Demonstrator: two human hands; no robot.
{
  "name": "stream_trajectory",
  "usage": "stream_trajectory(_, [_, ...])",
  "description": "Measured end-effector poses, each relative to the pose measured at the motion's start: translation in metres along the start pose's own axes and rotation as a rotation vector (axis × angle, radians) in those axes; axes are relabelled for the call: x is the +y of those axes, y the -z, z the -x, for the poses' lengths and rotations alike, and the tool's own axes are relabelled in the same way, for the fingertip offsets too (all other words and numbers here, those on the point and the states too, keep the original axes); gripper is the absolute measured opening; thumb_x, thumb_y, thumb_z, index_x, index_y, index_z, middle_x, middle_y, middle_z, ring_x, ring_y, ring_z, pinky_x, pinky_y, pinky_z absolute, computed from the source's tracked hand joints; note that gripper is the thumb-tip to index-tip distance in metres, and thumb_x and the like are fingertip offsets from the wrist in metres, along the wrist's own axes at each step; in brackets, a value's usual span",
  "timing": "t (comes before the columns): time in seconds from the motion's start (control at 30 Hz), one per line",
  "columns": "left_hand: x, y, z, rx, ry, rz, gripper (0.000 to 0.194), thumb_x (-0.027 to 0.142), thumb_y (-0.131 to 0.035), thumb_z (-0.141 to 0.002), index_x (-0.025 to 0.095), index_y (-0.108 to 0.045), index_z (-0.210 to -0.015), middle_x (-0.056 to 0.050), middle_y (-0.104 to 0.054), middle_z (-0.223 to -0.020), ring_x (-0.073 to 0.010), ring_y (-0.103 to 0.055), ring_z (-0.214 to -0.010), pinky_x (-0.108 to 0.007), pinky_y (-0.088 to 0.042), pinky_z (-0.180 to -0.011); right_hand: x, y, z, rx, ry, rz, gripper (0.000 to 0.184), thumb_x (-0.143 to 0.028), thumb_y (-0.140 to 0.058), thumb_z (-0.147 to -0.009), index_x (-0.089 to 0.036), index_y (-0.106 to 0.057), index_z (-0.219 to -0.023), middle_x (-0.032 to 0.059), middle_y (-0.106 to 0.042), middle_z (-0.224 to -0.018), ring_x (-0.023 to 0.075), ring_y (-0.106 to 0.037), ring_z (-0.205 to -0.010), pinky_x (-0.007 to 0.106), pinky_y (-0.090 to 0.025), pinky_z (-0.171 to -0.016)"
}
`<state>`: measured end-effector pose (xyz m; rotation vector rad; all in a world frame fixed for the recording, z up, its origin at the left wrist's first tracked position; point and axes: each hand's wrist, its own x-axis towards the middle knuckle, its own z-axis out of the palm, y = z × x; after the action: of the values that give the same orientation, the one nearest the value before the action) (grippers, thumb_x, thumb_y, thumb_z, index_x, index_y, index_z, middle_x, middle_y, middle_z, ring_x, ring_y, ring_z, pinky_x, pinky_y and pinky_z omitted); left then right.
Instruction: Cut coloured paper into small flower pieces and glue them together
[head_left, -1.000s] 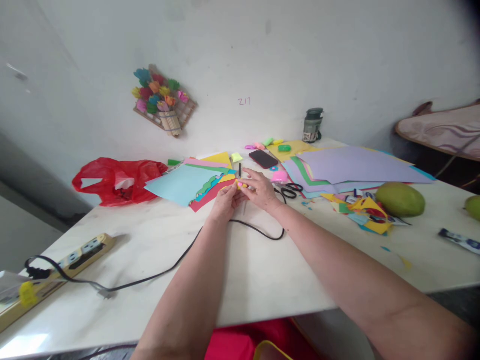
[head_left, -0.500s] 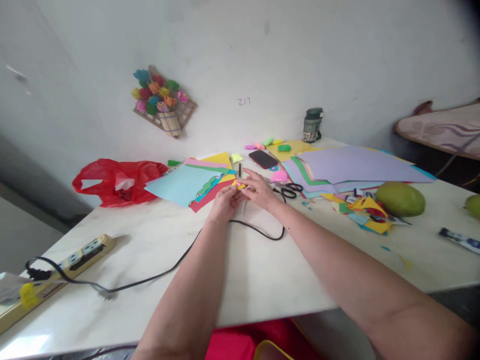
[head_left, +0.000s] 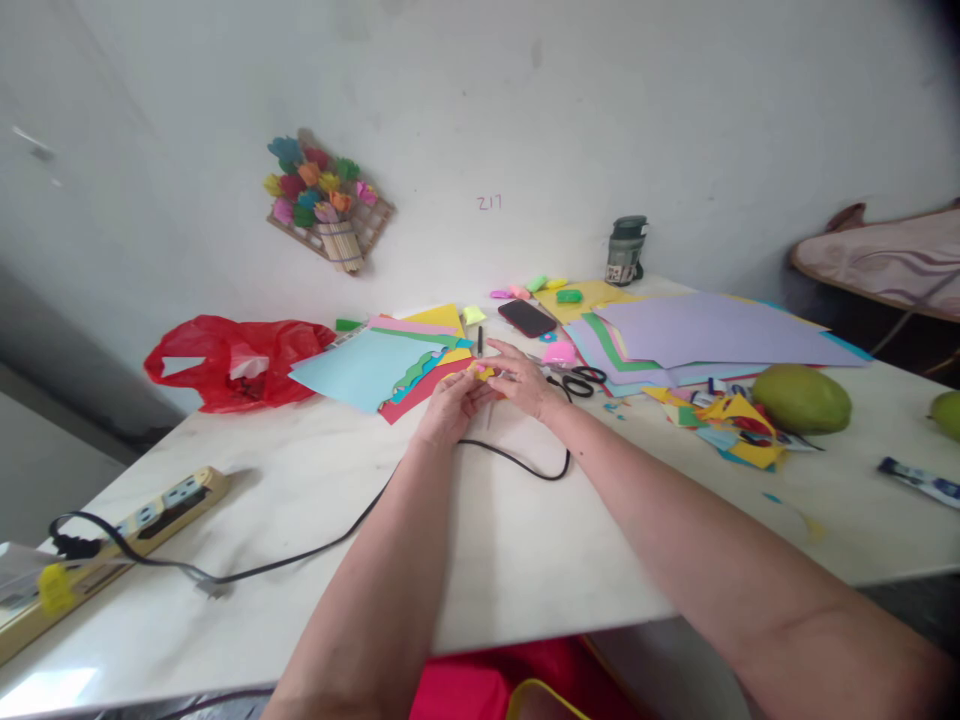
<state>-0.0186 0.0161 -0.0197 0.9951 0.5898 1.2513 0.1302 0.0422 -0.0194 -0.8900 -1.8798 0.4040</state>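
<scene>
"How's the light?"
"Soft, fairly even; white glare on the table's (head_left: 585,560) near-left corner, faint shadow beside the power strip (head_left: 176,500)."
"Sharpness?"
"Slightly soft. The small yellow piece (head_left: 484,372) looks smeared, edges stretch, and the top-right corner darkens."

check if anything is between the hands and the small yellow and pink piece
Nothing visible is: the left-hand grip holds the small yellow and pink piece, and the right-hand grip is right up against it. The black scissors lie off to the right, out of the way.

Head-worn view, forward and down, across table (head_left: 547,560), toward wall (head_left: 465,120)
</scene>
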Motion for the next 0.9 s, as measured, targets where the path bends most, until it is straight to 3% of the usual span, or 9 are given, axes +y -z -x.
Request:
stream_trajectory(0.4, [-0.001, 0.0, 0.0, 0.056, -0.008, -0.048, 0.023, 0.025, -0.077, -0.067, 0.01, -0.066, -0.08, -0.006, -0.069, -0.077, -0.0133, -0.065, -0.071, -0.024, -0.05, -0.072, -0.003, -0.006, 0.004, 0.035, 0.127, 0.21, 0.036, -0.014, -0.057, -0.071, -0.026, -0.069, -0.103, 0.0042, -0.054, -0.132, 0.0249, -0.051, -0.117, 0.043, -0.041, -0.101])
stream_trajectory(0.63, [0.001, 0.0, 0.0, 0.063, 0.004, -0.049, 0.021, 0.025, -0.077, -0.066, 0.011, -0.066, -0.077, -0.002, -0.066, -0.07, -0.0109, -0.063, -0.065, -0.025, -0.051, -0.071, -0.005, -0.002, 0.003, 0.052, 0.108, 0.211, 0.036, -0.012, -0.057, -0.069, -0.026, -0.072, -0.099, 0.0041, -0.056, -0.128, 0.0237, -0.056, -0.106, 0.041, -0.043, -0.098])
stream_trajectory(0.9, [0.002, 0.001, 0.001, 0.057, 0.05, -0.073, 0.018, 0.023, -0.077, -0.065, 0.011, -0.066, -0.075, -0.004, -0.068, -0.07, -0.0135, -0.064, -0.066, -0.026, -0.052, -0.07, -0.009, -0.001, 0.003, 0.028, 0.083, 0.121, 0.035, -0.009, -0.056, -0.065, -0.025, -0.073, -0.092, 0.0034, -0.058, -0.126, 0.024, -0.055, -0.111, 0.041, -0.041, -0.099])
